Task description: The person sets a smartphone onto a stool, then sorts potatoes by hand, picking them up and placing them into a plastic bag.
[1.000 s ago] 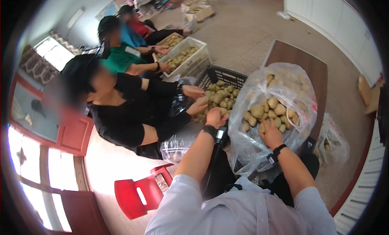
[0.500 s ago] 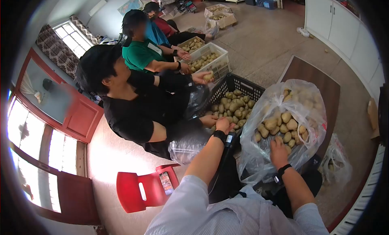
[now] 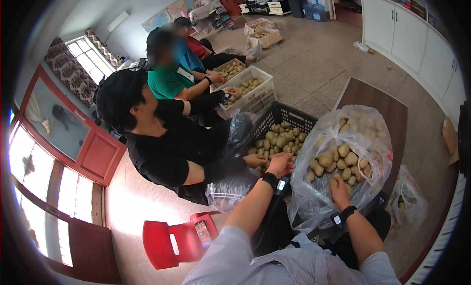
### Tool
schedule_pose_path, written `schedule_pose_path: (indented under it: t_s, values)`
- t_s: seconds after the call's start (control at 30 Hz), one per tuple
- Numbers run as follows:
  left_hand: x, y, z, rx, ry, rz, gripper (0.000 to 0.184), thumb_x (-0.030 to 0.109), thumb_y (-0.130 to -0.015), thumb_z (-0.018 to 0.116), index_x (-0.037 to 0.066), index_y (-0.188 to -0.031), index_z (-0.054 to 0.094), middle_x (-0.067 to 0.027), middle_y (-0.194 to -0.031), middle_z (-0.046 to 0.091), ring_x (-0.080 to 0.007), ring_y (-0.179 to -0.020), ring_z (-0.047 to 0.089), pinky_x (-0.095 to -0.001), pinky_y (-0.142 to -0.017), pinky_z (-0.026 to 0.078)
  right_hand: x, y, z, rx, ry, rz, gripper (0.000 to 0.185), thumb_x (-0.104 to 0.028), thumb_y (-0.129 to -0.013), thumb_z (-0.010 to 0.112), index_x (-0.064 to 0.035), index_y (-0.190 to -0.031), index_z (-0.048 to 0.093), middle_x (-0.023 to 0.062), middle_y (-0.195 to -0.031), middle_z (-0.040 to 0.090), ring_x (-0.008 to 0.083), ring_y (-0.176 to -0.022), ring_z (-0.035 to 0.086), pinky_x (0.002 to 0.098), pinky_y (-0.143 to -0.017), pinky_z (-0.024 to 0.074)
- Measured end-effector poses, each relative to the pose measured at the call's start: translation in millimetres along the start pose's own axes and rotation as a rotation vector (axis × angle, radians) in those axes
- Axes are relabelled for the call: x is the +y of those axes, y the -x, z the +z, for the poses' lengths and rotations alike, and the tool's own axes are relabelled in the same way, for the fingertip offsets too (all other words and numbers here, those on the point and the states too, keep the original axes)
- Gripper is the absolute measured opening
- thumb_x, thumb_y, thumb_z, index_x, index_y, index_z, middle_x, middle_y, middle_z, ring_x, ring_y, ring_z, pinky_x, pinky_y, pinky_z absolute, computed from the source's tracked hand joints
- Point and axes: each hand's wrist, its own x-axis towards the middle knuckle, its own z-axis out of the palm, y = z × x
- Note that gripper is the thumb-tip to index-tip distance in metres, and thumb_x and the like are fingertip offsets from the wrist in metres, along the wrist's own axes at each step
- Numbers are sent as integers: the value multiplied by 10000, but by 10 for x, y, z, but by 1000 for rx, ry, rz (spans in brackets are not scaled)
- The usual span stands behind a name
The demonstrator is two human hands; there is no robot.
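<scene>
My left hand (image 3: 281, 165) hovers over the near right edge of the black plastic crate (image 3: 314, 119), fingers loosely stretched to the right and nothing visible in them. Many potatoes (image 3: 280, 136) fill the crate. To its right, a clear plastic bag (image 3: 314, 199) gapes open with more potatoes (image 3: 351, 159) inside. My right hand (image 3: 339, 194) is in the bag's mouth, its fingers closed around a potato (image 3: 334, 181). A dark band with a small device sits on each of my wrists.
A person in black (image 3: 162, 147) sits at the left, one hand by the crate. Beyond are other people and white crates (image 3: 267, 81) of potatoes. A red stool (image 3: 162, 243) holds a phone (image 3: 202, 232). The bag rests by a brown table (image 3: 365, 96); another bag (image 3: 408, 196) lies right.
My left hand has drawn back from the potatoes toward the bag. My right hand has shifted slightly and now grips a potato. The neighbour's far hand has moved away to the white crate.
</scene>
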Motion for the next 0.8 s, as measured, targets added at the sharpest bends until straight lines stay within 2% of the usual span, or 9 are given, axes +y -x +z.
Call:
schedule_pose_path:
  t_s: [0.1,0.23,0.43,0.47,0.5,0.57,0.6,0.7,0.8]
  values:
    - [42,146,136,-30,-68,-8,280,239,-938,589,73,-1150,512,-77,-986,605,-216,-688,620,-335,-578,492,-405,15,-122,-83,-502,397,380,-172,-908,585,-57,-1260,500,53,-823,564,130,-615,549,277,-519,443]
    - [23,179,233,-73,-167,-5,352,290,-933,598,61,-1185,508,-93,-1023,613,-210,-654,623,-321,-530,471,-954,22,-258,-241,-576,344,401,-173,-922,573,-31,-1284,478,81,-972,588,151,-687,584,271,-551,474]
    - [104,471,494,-270,-342,-86,475,419,-932,567,74,-1249,492,-110,-1095,611,-207,-654,643,-297,-497,453,-1471,-57,-176,-374,-477,107,331,-266,-957,575,7,-1139,531,55,-811,598,112,-625,567,274,-508,448]
    - [161,543,569,-296,-376,-119,470,456,-941,551,90,-1232,495,-103,-1064,627,-210,-674,661,-293,-502,467,-1565,-66,-181,-381,-438,63,359,-309,-960,568,26,-1086,538,116,-772,624,191,-622,613,319,-535,470]
    - [154,529,580,-297,-376,-120,470,456,-941,551,90,-1232,495,-103,-1064,627,-210,-674,661,-293,-502,467,-1548,-87,-147,-381,-437,64,359,-309,-960,568,26,-1086,538,116,-772,624,191,-622,613,319,-535,470]
    - [101,454,581,-438,-265,-196,428,447,-952,554,96,-1194,515,-94,-996,644,-223,-672,668,-299,-491,480,-1579,-115,-88,-144,-76,-336,345,-315,-964,542,12,-1072,535,186,-815,642,322,-662,633,392,-584,489]
    - [83,420,558,-440,-264,-201,428,447,-952,554,96,-1194,515,-94,-996,644,-223,-672,668,-299,-491,480,-1573,-104,-96,-145,-75,-331,345,-315,-964,542,12,-1072,535,186,-815,642,322,-662,633,392,-584,489]
    - [20,330,501,-455,-213,-143,368,417,-963,554,103,-1154,549,-83,-935,655,-221,-666,670,-302,-476,493,-2044,-1,-421,-42,168,-240,257,-228,-957,514,3,-1051,575,207,-859,632,405,-834,620,438,-689,481]
    - [16,257,416,-426,-54,-24,333,324,-967,556,57,-1165,554,-118,-966,654,-247,-644,672,-332,-482,532,-2421,9,-762,-25,7,-609,80,-60,-826,540,-28,-860,606,167,-819,620,370,-751,614,410,-639,473]
